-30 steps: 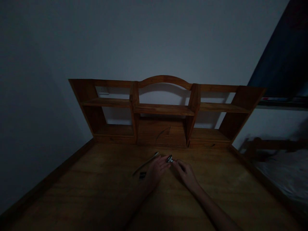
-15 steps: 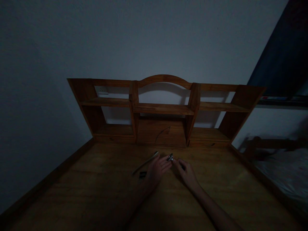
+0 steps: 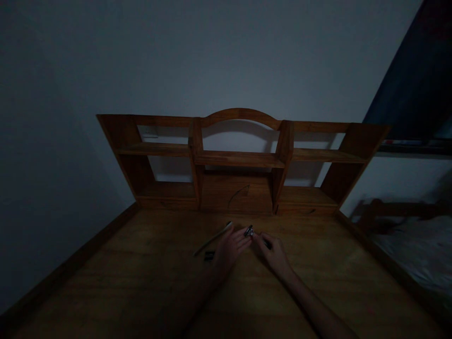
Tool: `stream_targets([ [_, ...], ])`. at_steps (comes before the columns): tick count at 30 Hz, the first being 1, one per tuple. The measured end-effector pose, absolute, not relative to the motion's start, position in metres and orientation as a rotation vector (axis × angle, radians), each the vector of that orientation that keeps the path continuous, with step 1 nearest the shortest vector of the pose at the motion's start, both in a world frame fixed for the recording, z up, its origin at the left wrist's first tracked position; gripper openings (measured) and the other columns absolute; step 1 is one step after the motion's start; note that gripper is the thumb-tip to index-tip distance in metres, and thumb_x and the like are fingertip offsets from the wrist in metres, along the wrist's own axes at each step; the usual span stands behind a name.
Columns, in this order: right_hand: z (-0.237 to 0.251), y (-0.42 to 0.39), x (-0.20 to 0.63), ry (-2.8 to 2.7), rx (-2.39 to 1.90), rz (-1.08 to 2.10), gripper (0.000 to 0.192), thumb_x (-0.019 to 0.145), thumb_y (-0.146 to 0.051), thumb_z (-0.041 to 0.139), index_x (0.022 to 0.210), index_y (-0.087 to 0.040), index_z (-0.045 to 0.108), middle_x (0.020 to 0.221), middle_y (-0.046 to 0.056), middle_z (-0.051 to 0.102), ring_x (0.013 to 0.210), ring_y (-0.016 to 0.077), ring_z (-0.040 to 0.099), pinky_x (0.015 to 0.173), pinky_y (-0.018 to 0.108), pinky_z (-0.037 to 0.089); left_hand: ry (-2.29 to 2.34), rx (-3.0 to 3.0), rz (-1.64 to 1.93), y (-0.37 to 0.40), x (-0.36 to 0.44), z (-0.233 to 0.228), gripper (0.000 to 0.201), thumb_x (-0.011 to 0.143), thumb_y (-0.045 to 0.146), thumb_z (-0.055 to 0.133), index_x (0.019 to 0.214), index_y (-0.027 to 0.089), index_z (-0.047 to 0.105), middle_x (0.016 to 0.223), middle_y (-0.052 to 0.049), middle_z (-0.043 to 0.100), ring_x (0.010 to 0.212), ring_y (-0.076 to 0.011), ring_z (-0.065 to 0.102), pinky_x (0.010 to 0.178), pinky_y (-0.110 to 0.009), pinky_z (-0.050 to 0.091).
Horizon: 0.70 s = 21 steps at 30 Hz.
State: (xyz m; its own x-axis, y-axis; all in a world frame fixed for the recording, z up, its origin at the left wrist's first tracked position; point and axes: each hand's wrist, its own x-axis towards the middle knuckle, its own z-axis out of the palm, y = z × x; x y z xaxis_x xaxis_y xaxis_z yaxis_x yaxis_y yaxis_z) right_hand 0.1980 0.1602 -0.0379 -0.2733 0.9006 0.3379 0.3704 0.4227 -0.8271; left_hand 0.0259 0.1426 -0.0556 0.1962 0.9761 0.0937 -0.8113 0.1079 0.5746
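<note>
Both hands meet over a dim wooden desk (image 3: 141,282), left hand (image 3: 229,249) and right hand (image 3: 273,254) pinching a small shiny metal piece (image 3: 249,230) between fingertips, apparently to steady it. A stick (image 3: 212,239) and dark clip (image 3: 209,255) lie just left.

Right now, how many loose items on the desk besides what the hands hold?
2: a pale stick lying left of the left hand, and a small dark piece just below it. Dim light; the right hand may hide more.

dim room, bare wall (image 3: 212,56), wooden desk (image 3: 141,273), shelf hutch (image 3: 240,160).
</note>
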Motion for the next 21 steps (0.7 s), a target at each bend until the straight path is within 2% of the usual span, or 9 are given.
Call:
stream_targets([
  [7,-0.0378,0.1604,0.1991,-1.849,-1.122,0.745,0.040,0.088,-0.046,0.048,0.067,-0.014,0.057,0.061,-0.002,0.050,0.058,0.0119,0.046,0.054,0.022,0.032,0.350,0.560,1.354,0.1449,0.0252,-0.0590,0.050,0.089,0.025,0.045,0.136,0.017,0.035,0.120,-0.017,0.060,0.111,-0.0282,0.059,0.107,-0.051,0.029],
  [15,-0.0386,0.1608,0.1989,-1.847,-1.137,0.700,0.039,0.088,-0.045,0.050,0.063,-0.015,0.055,0.058,-0.003,0.047,0.056,0.0110,0.044,0.053,0.022,0.031,0.354,0.539,1.370,0.1456,0.0234,-0.0580,0.047,0.088,0.027,0.046,0.133,0.016,0.037,0.120,-0.018,0.060,0.112,-0.0289,0.058,0.107,-0.051,0.030],
  [21,-0.0400,0.1614,0.1993,-1.848,-1.112,0.713,0.039,0.087,-0.045,0.049,0.065,-0.015,0.057,0.059,-0.002,0.049,0.056,0.0113,0.044,0.053,0.023,0.030,0.360,0.519,1.338,0.1479,0.0207,-0.0607,0.045,0.089,0.029,0.044,0.131,0.016,0.038,0.129,-0.019,0.053,0.118,-0.0287,0.054,0.109,-0.049,0.029],
])
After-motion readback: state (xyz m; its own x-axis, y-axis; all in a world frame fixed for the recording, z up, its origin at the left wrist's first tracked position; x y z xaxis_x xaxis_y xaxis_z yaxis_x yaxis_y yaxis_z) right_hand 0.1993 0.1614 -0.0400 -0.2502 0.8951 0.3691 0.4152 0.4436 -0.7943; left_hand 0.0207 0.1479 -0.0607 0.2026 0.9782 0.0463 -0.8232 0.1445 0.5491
